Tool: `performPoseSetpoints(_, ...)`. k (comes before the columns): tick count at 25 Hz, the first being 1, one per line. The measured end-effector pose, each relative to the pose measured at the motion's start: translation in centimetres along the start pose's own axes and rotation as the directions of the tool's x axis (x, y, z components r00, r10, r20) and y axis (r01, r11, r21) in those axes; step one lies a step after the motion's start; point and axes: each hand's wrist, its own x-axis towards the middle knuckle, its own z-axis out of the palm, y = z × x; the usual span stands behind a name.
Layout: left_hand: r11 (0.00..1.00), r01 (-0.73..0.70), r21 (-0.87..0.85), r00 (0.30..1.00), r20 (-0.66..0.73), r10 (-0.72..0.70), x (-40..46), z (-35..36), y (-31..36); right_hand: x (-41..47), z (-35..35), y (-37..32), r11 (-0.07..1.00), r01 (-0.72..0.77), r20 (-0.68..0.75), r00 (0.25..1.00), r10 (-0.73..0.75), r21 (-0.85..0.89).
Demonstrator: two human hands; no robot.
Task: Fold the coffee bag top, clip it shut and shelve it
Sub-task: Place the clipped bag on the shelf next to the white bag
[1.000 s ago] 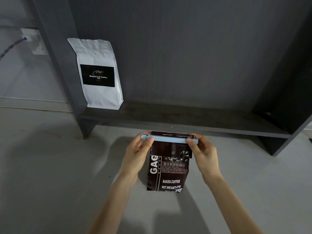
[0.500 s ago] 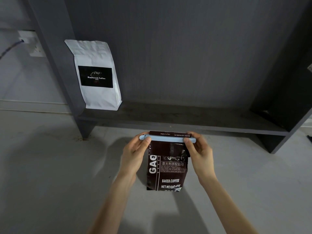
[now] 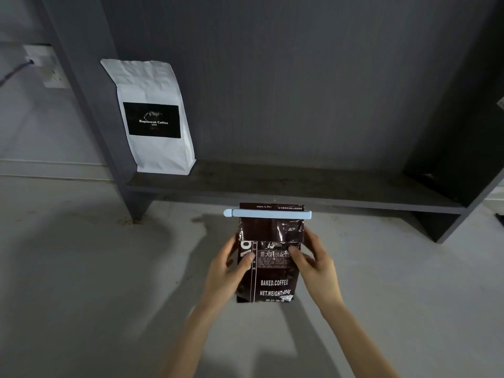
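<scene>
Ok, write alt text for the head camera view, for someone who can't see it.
Two bare hands, left hand and right hand, grip the sides of a dark brown coffee bag standing on a grey surface, its folded top shut by a light blue clip. Behind, a white coffee bag stands at the left end of a dark shelf.

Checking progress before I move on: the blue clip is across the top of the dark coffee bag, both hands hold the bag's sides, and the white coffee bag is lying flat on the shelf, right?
Not quite. The white coffee bag stands upright at the left end of the shelf, as the head view shows. The blue clip does cross the top of the dark coffee bag, with the left hand and right hand on its sides.
</scene>
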Motion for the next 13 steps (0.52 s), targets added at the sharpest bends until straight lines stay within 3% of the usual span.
performPoseSetpoints(8,0.993,0.107,0.057,0.993,0.053,-0.11,-1.6,-0.4,-3.7,-1.9,-0.4,2.9,0.991,-0.121,0.107,0.986,0.126,-0.049)
performPoseSetpoints(13,0.987,0.059,0.153,0.997,-0.056,-0.051,-1.6,-0.3,-3.4,-2.1,-0.1,2.7,0.987,-0.098,0.048,0.993,0.105,-0.13)
